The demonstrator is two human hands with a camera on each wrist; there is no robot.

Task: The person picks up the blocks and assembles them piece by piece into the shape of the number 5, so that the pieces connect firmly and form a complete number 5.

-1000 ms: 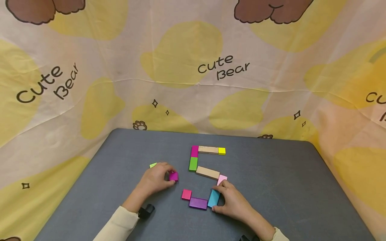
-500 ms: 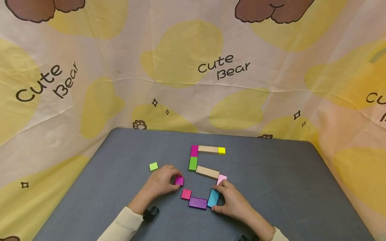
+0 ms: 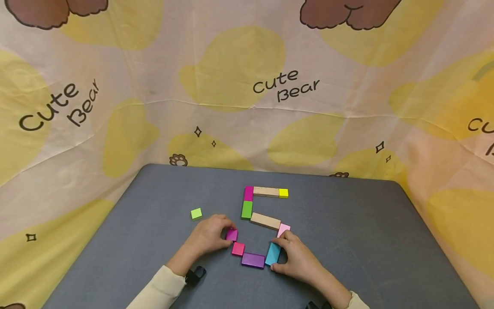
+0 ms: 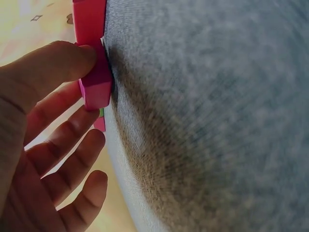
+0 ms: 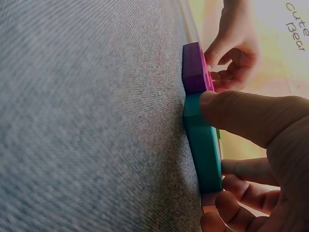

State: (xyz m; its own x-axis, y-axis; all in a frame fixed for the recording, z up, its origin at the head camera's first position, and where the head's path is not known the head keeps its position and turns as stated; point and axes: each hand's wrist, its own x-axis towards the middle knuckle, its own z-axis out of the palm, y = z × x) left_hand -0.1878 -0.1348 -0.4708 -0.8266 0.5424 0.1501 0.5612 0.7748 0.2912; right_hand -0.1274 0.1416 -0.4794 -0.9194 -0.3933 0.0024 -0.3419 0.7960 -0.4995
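Observation:
My left hand (image 3: pixel 210 234) pinches a magenta block (image 3: pixel 231 234) between thumb and finger, its near corner against the pinkish-red block (image 3: pixel 238 249). In the left wrist view the thumb lies across the magenta block (image 4: pixel 98 82). My right hand (image 3: pixel 297 257) grips the blue block (image 3: pixel 272 254) at its two ends, thumb at the near end. The blue block meets a purple block (image 3: pixel 253 260) on its left. A pale pink block (image 3: pixel 284 229) at its far end is partly covered by the right fingers.
Farther back, a wooden block (image 3: pixel 265 220), a green block (image 3: pixel 247 210), another magenta block (image 3: pixel 248 193), a second wooden block (image 3: pixel 266 192) and a yellow block (image 3: pixel 283 193) continue the winding line. A lime block (image 3: pixel 196 213) lies apart at left on the grey table (image 3: pixel 347 223).
The left hand has moved right and nearer with the magenta block, up to the pinkish-red block. The lime block has come fully into sight. My right hand has stayed on the blue block.

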